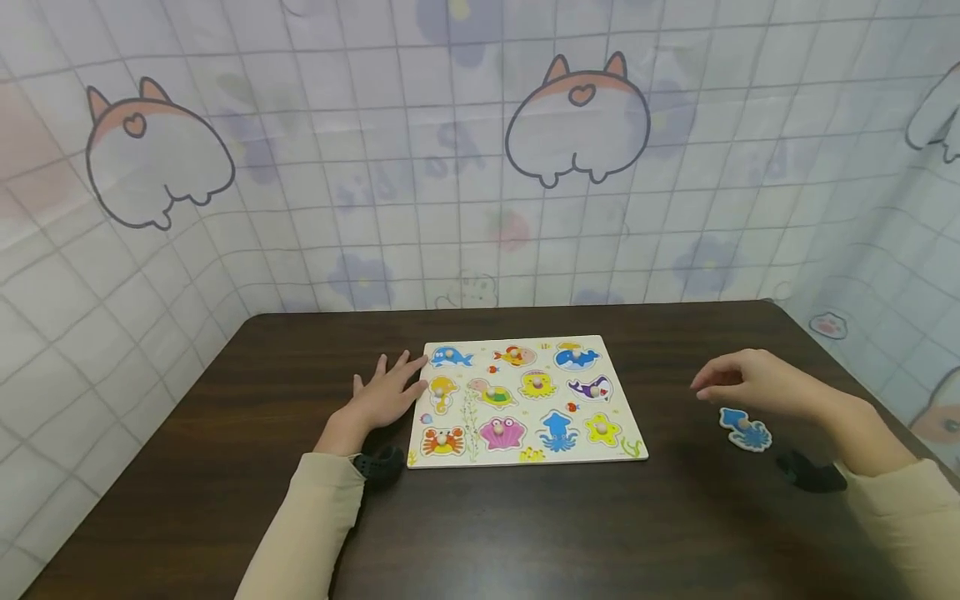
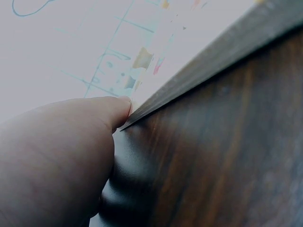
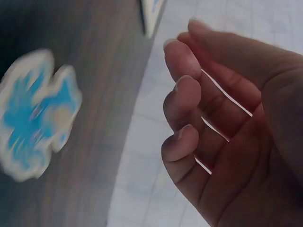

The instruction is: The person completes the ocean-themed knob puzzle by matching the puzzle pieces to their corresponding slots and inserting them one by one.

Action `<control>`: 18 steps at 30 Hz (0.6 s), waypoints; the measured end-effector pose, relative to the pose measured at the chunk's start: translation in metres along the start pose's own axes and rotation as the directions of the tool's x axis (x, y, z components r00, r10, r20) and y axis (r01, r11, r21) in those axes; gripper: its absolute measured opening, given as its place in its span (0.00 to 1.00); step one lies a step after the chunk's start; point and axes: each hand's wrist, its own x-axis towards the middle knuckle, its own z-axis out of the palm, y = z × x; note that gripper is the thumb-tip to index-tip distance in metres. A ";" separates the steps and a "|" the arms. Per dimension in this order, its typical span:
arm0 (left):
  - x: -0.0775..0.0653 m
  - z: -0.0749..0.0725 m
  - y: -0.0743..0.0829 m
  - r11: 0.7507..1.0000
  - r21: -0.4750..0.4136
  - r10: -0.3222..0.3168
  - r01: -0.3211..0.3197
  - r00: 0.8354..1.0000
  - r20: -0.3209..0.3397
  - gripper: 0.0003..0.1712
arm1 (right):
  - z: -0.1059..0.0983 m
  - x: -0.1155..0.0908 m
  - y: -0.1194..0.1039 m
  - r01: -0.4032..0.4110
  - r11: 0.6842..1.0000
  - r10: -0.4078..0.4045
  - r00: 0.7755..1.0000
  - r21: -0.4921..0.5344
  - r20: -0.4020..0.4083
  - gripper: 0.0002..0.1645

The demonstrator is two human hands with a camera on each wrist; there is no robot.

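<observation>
A white wooden puzzle board (image 1: 495, 459) with sea-animal shapes lies flat on the table. My left hand (image 1: 384, 398) is beside its left edge, fingers spread and fingertips touching it. In the left wrist view the thumb (image 2: 94, 111) meets the corner of the board (image 2: 213, 64). Over the table's right side hovers my right hand (image 1: 765, 383), fingers loosely bent, holding nothing. Below it lies a blue squid puzzle piece (image 1: 750, 435) with a knob. In the right wrist view the piece (image 3: 28, 123) is apart from the right hand (image 3: 232, 113).
Knobbed pieces such as the crab (image 1: 442, 442), shell (image 1: 501, 433) and starfish (image 1: 602, 429) sit in the board. A blue squid picture (image 1: 558, 432) shows no knob. Patterned cloth (image 1: 465, 250) hangs behind the dark table (image 1: 525, 533).
</observation>
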 end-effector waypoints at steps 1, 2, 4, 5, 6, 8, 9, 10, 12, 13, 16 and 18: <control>0.001 0.001 -0.001 1.000 -0.002 0.001 -0.001 1.000 0.001 0.35 | -0.001 -0.003 0.006 -0.010 1.000 0.010 1.000 0.006 0.011 0.13; 0.001 0.001 -0.001 1.000 -0.003 0.004 -0.004 1.000 0.001 0.35 | -0.001 -0.005 0.012 -0.012 1.000 0.012 1.000 0.008 0.022 0.12; 0.002 0.002 -0.002 1.000 -0.008 0.008 -0.008 1.000 0.000 0.35 | 0.000 -0.009 0.025 -0.019 0.999 0.018 0.999 0.028 0.049 0.11; 0.002 0.002 -0.002 1.000 -0.010 0.008 -0.008 1.000 0.001 0.35 | 0.000 -0.010 0.031 -0.017 0.999 0.014 0.998 0.050 0.066 0.11; 0.001 0.001 -0.002 1.000 -0.012 0.008 -0.008 1.000 0.002 0.34 | 0.000 -0.011 0.038 -0.010 0.997 0.004 0.997 0.073 0.081 0.10; 0.001 0.001 -0.001 1.000 -0.009 0.008 -0.007 1.000 0.003 0.35 | 0.002 -0.014 0.049 0.007 0.993 -0.020 0.994 0.119 0.111 0.08; 0.000 0.001 -0.001 1.000 -0.009 0.007 -0.007 1.000 0.002 0.35 | 0.002 -0.015 0.055 0.010 0.989 -0.029 0.992 0.144 0.124 0.08; 0.000 0.001 -0.001 1.000 -0.010 0.006 -0.006 1.000 0.002 0.35 | 0.002 -0.016 0.059 0.018 0.986 -0.040 0.990 0.166 0.134 0.08; -0.001 0.001 0.000 1.000 -0.012 0.005 -0.005 1.000 0.001 0.35 | 0.003 -0.018 0.068 0.021 0.981 -0.050 0.988 0.194 0.144 0.09; -0.002 0.001 0.001 1.000 -0.012 0.004 -0.004 1.000 0.001 0.35 | 0.003 -0.019 0.072 0.013 0.979 -0.043 0.988 0.205 0.147 0.09; -0.002 0.000 0.001 1.000 -0.010 0.002 -0.002 1.000 -0.002 0.34 | 0.003 -0.021 0.080 0.007 0.976 -0.041 0.988 0.217 0.149 0.09; -0.002 -0.001 0.001 1.000 -0.007 0.001 -0.001 1.000 -0.003 0.35 | 0.003 -0.022 0.084 0.009 0.974 -0.044 0.988 0.228 0.148 0.09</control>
